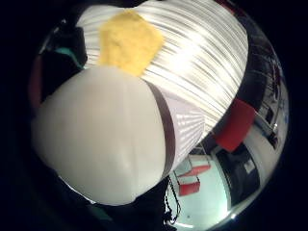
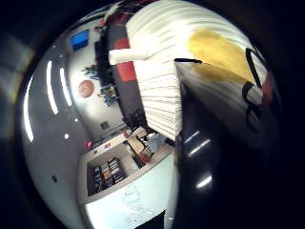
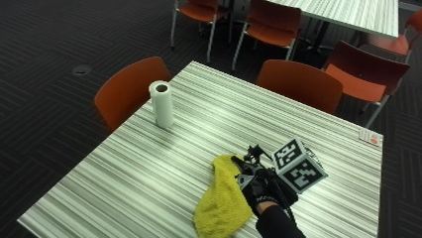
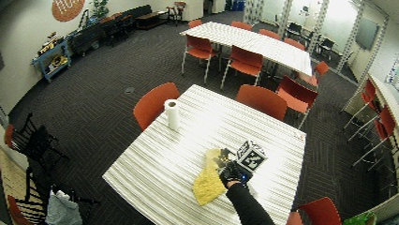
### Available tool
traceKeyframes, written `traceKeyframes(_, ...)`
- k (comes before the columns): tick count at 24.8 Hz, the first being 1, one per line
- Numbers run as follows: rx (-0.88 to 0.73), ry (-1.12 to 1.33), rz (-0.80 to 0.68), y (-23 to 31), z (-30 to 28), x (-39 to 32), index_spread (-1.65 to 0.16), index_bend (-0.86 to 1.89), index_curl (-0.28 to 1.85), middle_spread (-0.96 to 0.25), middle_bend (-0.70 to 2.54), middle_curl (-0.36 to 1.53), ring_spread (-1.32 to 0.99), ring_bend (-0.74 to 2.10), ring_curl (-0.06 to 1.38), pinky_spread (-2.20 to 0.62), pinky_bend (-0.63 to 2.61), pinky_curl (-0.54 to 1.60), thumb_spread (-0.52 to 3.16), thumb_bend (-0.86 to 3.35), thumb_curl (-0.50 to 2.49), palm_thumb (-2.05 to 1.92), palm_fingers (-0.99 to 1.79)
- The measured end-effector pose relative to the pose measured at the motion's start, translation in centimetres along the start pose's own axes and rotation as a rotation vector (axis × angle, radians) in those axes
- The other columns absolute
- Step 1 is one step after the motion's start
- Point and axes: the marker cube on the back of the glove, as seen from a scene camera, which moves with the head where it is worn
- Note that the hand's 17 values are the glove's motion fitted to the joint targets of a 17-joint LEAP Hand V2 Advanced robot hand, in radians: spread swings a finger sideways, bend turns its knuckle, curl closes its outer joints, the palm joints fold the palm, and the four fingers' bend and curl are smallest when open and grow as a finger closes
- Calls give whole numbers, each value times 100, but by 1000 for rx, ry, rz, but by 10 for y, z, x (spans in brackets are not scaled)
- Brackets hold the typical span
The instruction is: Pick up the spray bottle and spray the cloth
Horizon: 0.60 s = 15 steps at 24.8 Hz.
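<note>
Bottle (image 1: 101,144), rigid, probably light and slick, is sitting in the right hand (image 3: 260,187), grip curling around its body above the cloth (image 3: 221,198) near the tabletop's (image 3: 131,173) front edge.

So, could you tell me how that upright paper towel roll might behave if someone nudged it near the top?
The paper towel roll stands on end, tall and narrow, so a push near the top would probably tip it. Once on its round side it would likely roll across the striped table. It looks light, so a low push might slide it instead.
</note>
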Motion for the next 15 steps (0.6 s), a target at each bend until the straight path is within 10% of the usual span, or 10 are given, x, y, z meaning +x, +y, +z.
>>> traceKeyframes(15, 455, -888, -314, 80, -48, -15, -13, 35, 64, -5, 44, 61, -11, 49, 52, 8, 11, 24, 83, -1, 81, 119, 105)
